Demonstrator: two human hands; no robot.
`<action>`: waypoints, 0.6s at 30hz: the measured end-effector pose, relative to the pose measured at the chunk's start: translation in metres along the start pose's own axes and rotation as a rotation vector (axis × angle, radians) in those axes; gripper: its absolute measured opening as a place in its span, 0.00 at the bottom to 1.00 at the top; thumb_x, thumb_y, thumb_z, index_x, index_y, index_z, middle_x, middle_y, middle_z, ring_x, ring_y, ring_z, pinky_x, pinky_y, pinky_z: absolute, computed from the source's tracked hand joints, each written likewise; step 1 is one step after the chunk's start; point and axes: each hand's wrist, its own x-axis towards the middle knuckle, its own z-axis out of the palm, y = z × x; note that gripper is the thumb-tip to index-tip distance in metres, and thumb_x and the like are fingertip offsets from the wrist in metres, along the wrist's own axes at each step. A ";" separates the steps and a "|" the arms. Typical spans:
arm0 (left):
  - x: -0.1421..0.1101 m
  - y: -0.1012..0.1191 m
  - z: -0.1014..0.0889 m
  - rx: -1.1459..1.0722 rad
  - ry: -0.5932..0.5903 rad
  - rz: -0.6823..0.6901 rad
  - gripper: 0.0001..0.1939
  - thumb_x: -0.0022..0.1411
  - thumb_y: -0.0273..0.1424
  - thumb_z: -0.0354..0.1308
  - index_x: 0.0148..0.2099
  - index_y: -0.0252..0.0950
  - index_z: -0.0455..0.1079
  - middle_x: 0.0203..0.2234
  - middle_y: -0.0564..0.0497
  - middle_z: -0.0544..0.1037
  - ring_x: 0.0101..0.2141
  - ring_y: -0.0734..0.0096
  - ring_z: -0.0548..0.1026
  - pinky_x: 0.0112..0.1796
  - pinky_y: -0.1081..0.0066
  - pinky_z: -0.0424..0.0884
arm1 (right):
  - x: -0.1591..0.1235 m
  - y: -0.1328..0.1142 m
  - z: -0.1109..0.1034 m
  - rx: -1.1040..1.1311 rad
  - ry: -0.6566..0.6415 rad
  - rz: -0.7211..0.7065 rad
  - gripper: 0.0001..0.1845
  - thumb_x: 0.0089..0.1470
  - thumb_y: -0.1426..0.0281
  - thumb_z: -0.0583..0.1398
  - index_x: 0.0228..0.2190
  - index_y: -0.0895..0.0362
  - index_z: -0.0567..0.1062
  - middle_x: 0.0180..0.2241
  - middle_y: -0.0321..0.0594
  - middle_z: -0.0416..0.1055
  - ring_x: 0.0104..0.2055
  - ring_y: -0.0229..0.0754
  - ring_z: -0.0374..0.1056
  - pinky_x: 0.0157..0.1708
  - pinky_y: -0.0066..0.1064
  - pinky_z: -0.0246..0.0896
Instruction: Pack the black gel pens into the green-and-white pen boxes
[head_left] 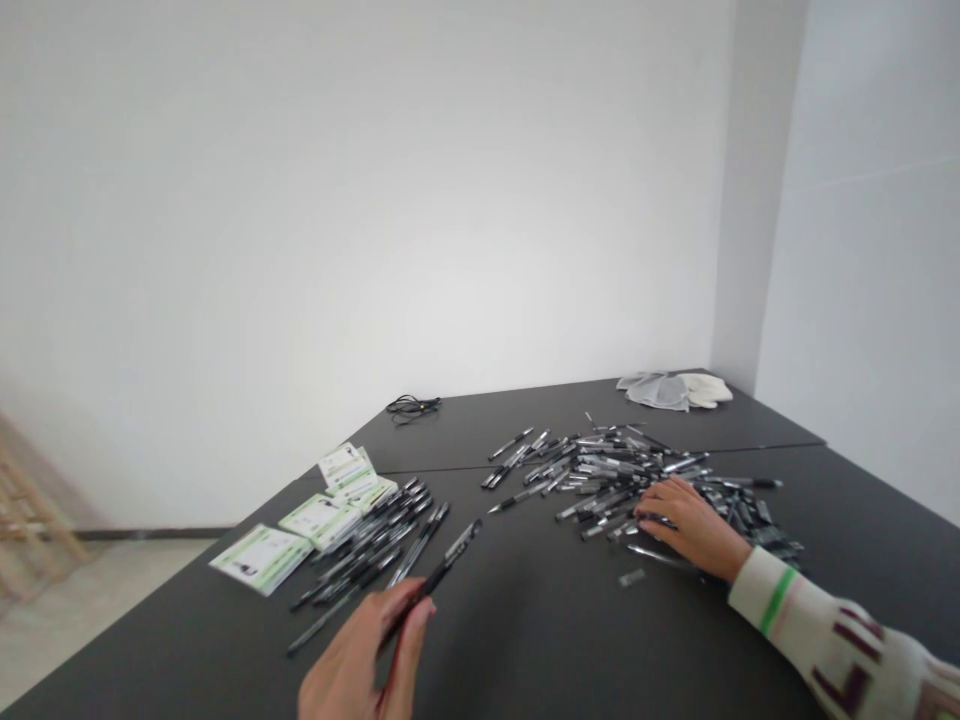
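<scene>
A plain white wall (pixel 450 200) fills most of the view behind a large dark grey table (pixel 555 650), whose far edge runs close along it. A straight seam (pixel 427 469) crosses the tabletop, splitting it into a nearer and a farther part. Toward the right, a greyer vertical strip (pixel 757 180) marks the corner, and beyond it a side wall (pixel 870 320) carries a faint slanting line. At the left, a dark skirting (pixel 161 534) meets a pale floor (pixel 112 600), where a blurred wooden frame (pixel 34 505) stands. Soft, even light brightens the middle of the back wall.
</scene>
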 end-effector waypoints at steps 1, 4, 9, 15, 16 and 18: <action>-0.002 -0.012 0.005 0.024 -0.031 -0.037 0.13 0.67 0.40 0.50 0.46 0.38 0.68 0.33 0.49 0.80 0.32 0.70 0.80 0.38 0.75 0.73 | 0.001 -0.002 -0.002 0.009 0.015 -0.002 0.09 0.61 0.64 0.57 0.38 0.51 0.77 0.40 0.42 0.73 0.45 0.49 0.67 0.54 0.49 0.51; -0.009 -0.065 0.025 0.137 -0.230 -0.169 0.19 0.67 0.46 0.45 0.46 0.38 0.67 0.36 0.47 0.81 0.35 0.66 0.81 0.37 0.72 0.74 | 0.004 -0.007 -0.005 0.023 0.052 0.011 0.10 0.62 0.65 0.56 0.37 0.54 0.77 0.38 0.42 0.73 0.44 0.48 0.66 0.52 0.47 0.53; -0.021 -0.147 0.053 0.250 -0.450 -0.213 0.15 0.64 0.39 0.45 0.38 0.38 0.71 0.35 0.46 0.82 0.34 0.61 0.81 0.35 0.67 0.75 | 0.010 -0.014 -0.009 0.026 0.079 0.032 0.11 0.64 0.65 0.53 0.38 0.55 0.75 0.38 0.42 0.73 0.44 0.46 0.66 0.48 0.40 0.58; -0.033 -0.167 0.056 0.292 -0.501 -0.202 0.14 0.60 0.37 0.47 0.38 0.38 0.72 0.35 0.44 0.82 0.36 0.56 0.80 0.38 0.62 0.75 | 0.018 -0.014 -0.011 0.015 0.094 0.091 0.13 0.67 0.67 0.46 0.42 0.56 0.69 0.37 0.43 0.71 0.41 0.45 0.67 0.42 0.36 0.61; -0.034 -0.166 0.057 0.289 -0.491 -0.189 0.14 0.59 0.38 0.48 0.39 0.38 0.71 0.35 0.44 0.81 0.38 0.55 0.80 0.40 0.60 0.75 | 0.019 -0.013 -0.011 0.008 0.096 0.105 0.13 0.67 0.68 0.45 0.42 0.57 0.68 0.38 0.44 0.71 0.41 0.45 0.67 0.41 0.36 0.62; -0.036 -0.158 0.059 0.273 -0.441 -0.154 0.15 0.60 0.38 0.47 0.42 0.37 0.69 0.38 0.42 0.80 0.41 0.54 0.78 0.45 0.57 0.72 | 0.017 -0.011 -0.012 -0.004 0.093 0.121 0.13 0.67 0.71 0.44 0.43 0.59 0.67 0.38 0.47 0.70 0.41 0.46 0.67 0.42 0.38 0.61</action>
